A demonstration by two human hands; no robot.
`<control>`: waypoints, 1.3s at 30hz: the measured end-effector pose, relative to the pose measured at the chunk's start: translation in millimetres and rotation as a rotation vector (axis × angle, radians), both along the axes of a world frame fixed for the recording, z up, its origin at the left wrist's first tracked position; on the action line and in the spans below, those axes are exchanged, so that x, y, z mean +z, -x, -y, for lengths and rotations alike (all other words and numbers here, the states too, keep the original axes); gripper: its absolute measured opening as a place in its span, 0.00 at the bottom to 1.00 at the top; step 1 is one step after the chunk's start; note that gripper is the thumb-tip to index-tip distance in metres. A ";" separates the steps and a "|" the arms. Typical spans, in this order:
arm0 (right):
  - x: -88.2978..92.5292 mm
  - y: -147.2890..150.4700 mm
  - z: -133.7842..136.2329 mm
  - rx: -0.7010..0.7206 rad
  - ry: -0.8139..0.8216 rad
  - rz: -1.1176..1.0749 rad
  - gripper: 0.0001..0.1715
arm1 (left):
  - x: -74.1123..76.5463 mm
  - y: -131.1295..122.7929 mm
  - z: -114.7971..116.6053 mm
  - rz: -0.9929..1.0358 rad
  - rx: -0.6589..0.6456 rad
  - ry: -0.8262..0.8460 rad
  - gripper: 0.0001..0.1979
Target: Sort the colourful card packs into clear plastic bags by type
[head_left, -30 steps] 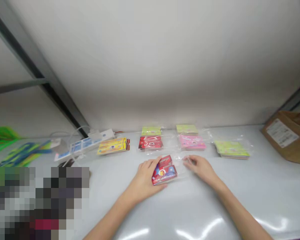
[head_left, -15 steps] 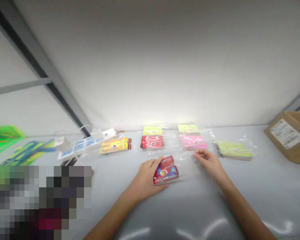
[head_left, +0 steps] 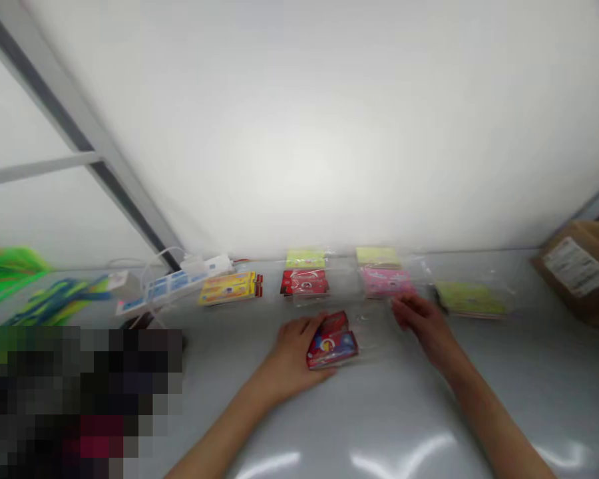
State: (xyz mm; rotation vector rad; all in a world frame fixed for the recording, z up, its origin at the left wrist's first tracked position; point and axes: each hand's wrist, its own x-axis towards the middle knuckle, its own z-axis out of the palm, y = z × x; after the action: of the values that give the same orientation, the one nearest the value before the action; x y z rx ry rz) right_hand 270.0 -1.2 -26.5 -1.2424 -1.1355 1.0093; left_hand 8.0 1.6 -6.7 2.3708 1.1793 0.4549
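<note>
My left hand point(head_left: 294, 352) is closed around the left side of a small stack of red and blue printed packets point(head_left: 332, 342), which lies in a clear plastic bag point(head_left: 374, 339) on the table. The bag's see-through end stretches to the right, past the packets. At that end my right hand point(head_left: 422, 326) has thumb and fingers pinched together on the bag's edge; the fingertips are somewhat blurred. Just behind the right fingers lies a bagged pink stack point(head_left: 387, 282). A bagged yellow-green stack point(head_left: 472, 298) is to the right of that hand.
Along the back lie a bagged red stack point(head_left: 304, 282), yellow-green packets point(head_left: 305, 258) and orange-yellow packets point(head_left: 229, 288). A power strip point(head_left: 177, 286) with cables stands at the left, near blue and yellow strips point(head_left: 57, 301). On the right is a cardboard box point(head_left: 579, 273).
My right hand has shifted very slightly to the right at the bag's end. The left hand and the packets stay in place. The lighting on wall and table differs.
</note>
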 end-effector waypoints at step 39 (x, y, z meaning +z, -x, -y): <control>-13.9 18.8 6.8 0.298 0.215 0.462 0.23 | -3.2 1.1 -1.5 0.001 0.025 -0.040 0.41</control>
State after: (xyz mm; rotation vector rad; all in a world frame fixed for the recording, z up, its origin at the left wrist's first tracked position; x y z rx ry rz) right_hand 251.3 -8.0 -40.5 -1.5605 -1.6391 1.1176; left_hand 6.8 3.1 -10.0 2.3919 1.2119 0.4920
